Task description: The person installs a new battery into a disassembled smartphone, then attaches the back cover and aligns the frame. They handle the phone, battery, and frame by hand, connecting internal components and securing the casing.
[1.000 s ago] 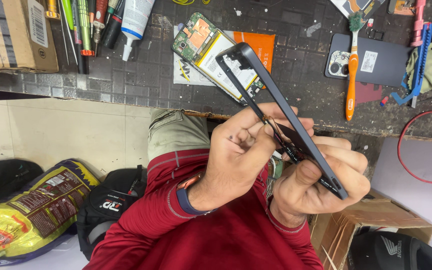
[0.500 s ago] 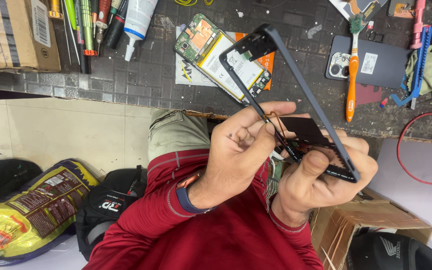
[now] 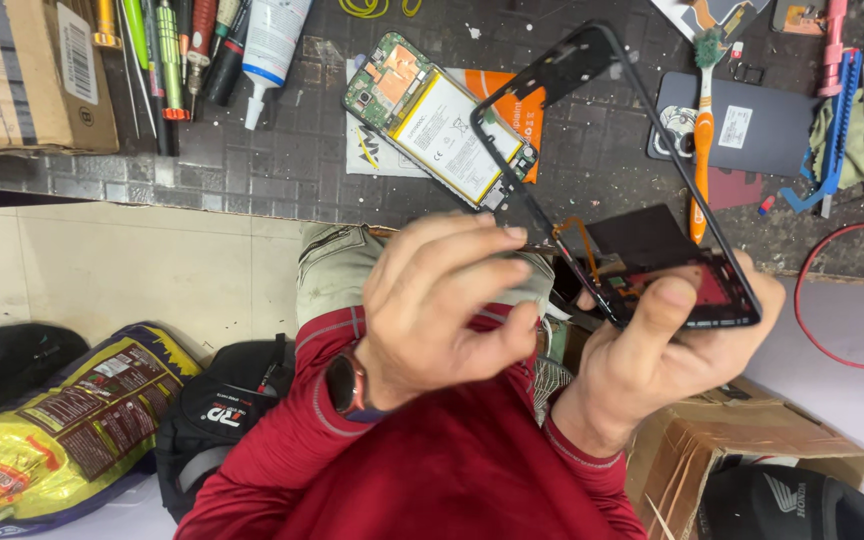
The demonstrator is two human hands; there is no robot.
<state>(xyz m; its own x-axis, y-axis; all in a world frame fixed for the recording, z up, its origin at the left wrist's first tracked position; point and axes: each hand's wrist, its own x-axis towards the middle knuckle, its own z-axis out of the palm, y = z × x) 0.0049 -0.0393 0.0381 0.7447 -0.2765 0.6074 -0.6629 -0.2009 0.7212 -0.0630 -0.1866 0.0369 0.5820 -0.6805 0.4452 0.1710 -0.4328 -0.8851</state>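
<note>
Since the earlier frames, the black phone frame (image 3: 642, 150) had swung its far end up and away, over the workbench (image 3: 252, 170), and the left hand had opened a little from its tight pinch. Right hand (image 3: 652, 350) was clamped on the frame's near end, thumb pressed over the rim and fingers wrapped beneath, apparently to steady it at a slant so the inner side faced the wearer. Left hand (image 3: 442, 300) was closed around a thin tool (image 3: 562, 255), probably tweezers, its tip set by the orange flex cable (image 3: 577, 235) inside the frame; the exact contact was blurred. Both hands sat close together above the lap, red sleeves (image 3: 432, 470) below.

On the bench behind: an opened phone with exposed battery (image 3: 442, 125), an orange-handled brush (image 3: 702, 150), a dark back cover (image 3: 752, 125), screwdrivers (image 3: 167, 60) and a white glue tube (image 3: 272, 40). Cardboard box (image 3: 752, 450) sat at right, below the hands.
</note>
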